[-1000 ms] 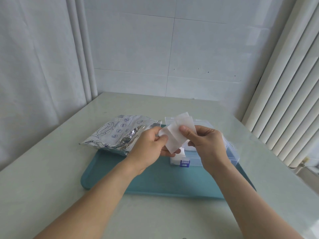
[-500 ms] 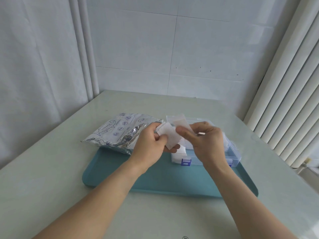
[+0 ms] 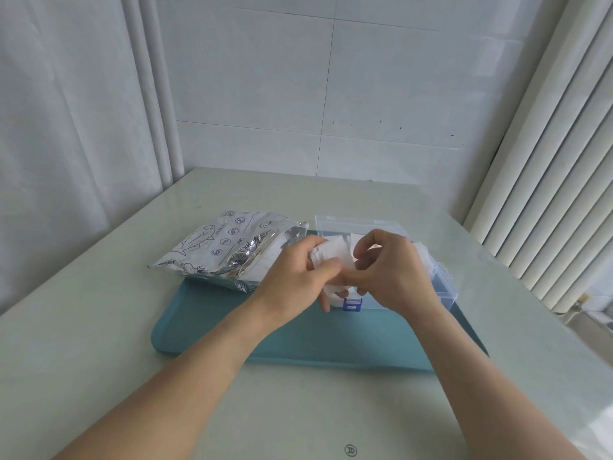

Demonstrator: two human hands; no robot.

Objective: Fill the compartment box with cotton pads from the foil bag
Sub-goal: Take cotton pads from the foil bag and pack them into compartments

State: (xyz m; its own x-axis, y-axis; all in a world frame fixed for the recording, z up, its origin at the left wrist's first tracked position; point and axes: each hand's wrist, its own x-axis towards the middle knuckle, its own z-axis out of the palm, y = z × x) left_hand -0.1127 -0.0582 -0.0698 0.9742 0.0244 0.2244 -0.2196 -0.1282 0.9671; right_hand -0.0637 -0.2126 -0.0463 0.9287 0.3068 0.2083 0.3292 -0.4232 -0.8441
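Observation:
A silver foil bag (image 3: 225, 249) with blue fish prints lies open on the left part of the teal tray (image 3: 205, 330). The clear compartment box (image 3: 444, 290) with a blue latch (image 3: 352, 304) stands to its right, lid raised at the back. Over the box's left end, my left hand (image 3: 298, 277) and my right hand (image 3: 394, 273) both pinch white cotton pads (image 3: 335, 252) between them. White pads show inside the box behind my right hand. Most of the box is hidden by my hands.
The tray sits on a pale green table (image 3: 99, 343). A white curtain (image 3: 66, 127) hangs at the left, a tiled wall at the back, and a ribbed white radiator (image 3: 557, 161) at the right.
Both hands have lowered the cotton pads from above the box down to its left end, and the fingers have closed in around the pads.

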